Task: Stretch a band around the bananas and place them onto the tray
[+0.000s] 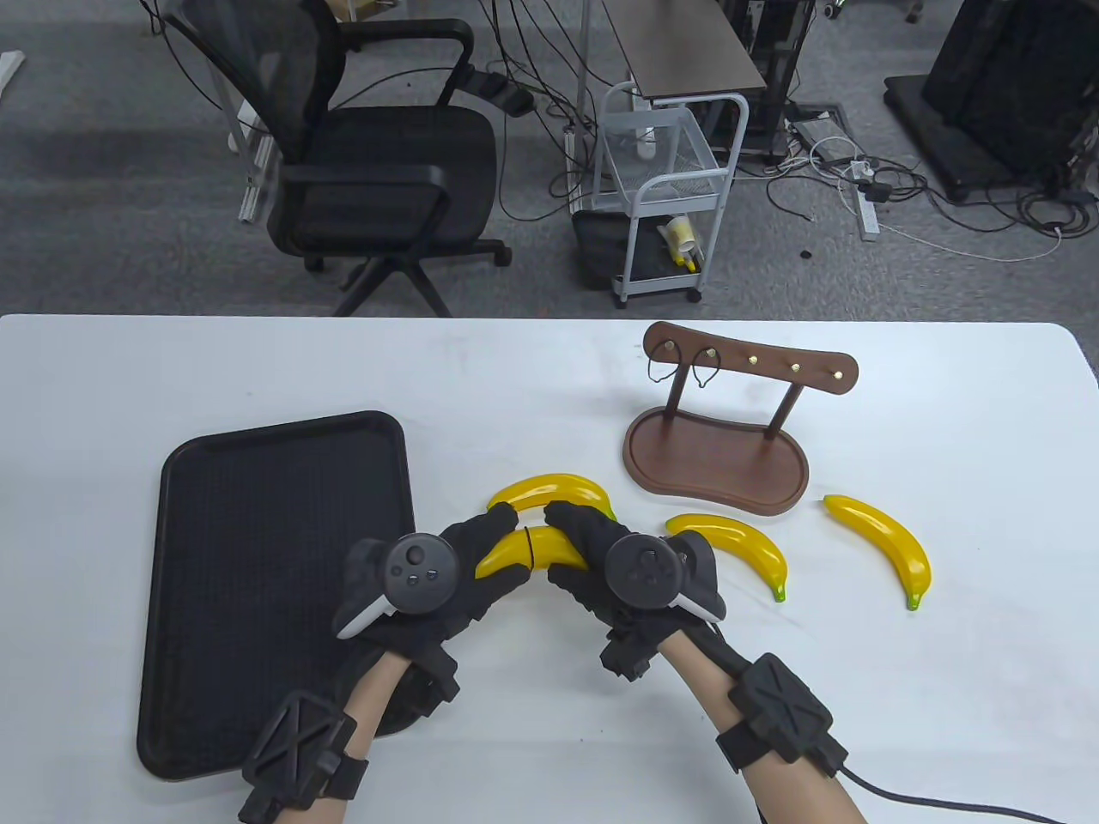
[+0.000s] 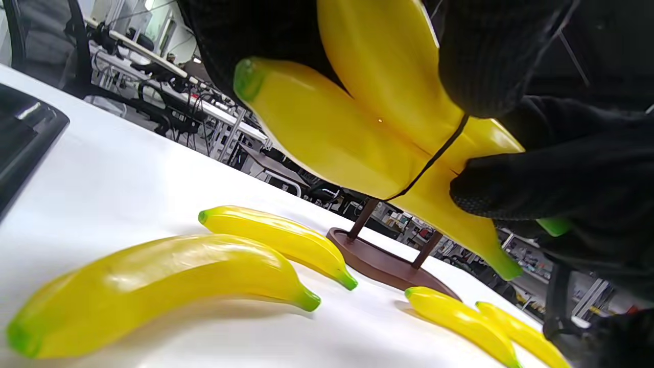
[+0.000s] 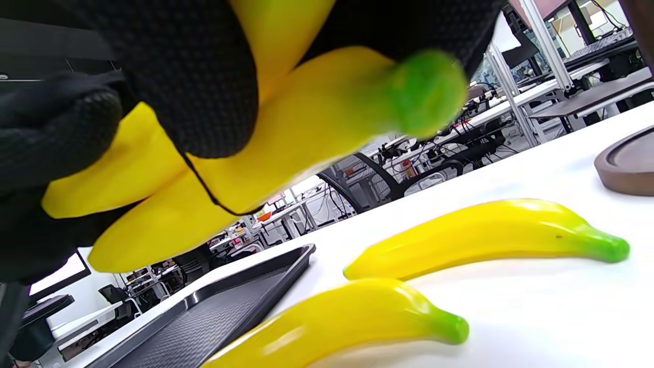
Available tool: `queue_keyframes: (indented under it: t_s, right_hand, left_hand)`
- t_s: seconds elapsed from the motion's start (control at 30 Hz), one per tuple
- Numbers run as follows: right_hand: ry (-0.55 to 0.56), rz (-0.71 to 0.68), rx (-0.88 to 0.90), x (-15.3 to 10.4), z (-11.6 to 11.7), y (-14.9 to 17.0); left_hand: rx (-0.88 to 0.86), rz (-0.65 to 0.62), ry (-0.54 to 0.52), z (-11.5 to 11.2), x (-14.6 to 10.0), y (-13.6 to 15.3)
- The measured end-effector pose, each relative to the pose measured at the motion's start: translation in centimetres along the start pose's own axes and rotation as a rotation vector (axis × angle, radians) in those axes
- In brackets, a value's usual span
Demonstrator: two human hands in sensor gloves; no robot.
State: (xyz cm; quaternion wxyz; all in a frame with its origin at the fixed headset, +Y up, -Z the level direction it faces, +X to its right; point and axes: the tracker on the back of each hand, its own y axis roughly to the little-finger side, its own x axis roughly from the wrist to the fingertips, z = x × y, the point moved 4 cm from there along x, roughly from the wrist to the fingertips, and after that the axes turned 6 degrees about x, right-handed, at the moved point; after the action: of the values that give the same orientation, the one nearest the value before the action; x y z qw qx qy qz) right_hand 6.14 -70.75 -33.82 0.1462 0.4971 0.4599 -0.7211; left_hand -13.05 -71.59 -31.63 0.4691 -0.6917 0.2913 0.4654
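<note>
Both gloved hands hold a pair of yellow bananas (image 1: 531,549) just above the table, right of the black tray (image 1: 258,515). My left hand (image 1: 494,549) grips the pair's left end and my right hand (image 1: 571,536) grips its right end. In the left wrist view the two held bananas (image 2: 332,133) cross each other, with a thin black band (image 2: 434,158) running round them. The band (image 3: 204,190) shows again in the right wrist view, beside a gloved finger. Loose bananas (image 1: 549,491) lie on the table just beyond the hands.
Two more bananas (image 1: 734,545) (image 1: 884,545) lie to the right. A brown wooden stand (image 1: 717,455) with hooks sits behind them, and black bands (image 1: 706,371) hang from two hooks. An office chair and a white cart stand beyond the table's far edge.
</note>
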Motion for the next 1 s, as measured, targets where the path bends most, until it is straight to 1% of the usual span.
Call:
queue_keyframes:
  t_s: [0.17, 0.33, 0.7, 0.87, 1.0]
  right_hand:
    - [-0.023, 0.007, 0.009, 0.0, 0.4, 0.1]
    - [-0.047, 0.007, 0.034, 0.0, 0.6, 0.1]
    - [-0.079, 0.007, 0.171, 0.0, 0.8, 0.9]
    - [-0.08, 0.013, 0.216, 0.1, 0.4, 1.1]
    - [-0.065, 0.022, 0.243, 0.1, -0.1, 1.5]
  left_hand:
    - [0.085, 0.004, 0.002, -0.3, 0.0, -0.4]
    - [0.129, 0.007, -0.006, -0.4, 0.0, -0.7]
    - [0.103, 0.023, -0.025, -0.2, 0.0, -0.4]
    - [0.095, 0.037, -0.036, 0.3, 0.0, 0.1]
    - [0.098, 0.074, -0.045, 0.5, 0.1, 1.0]
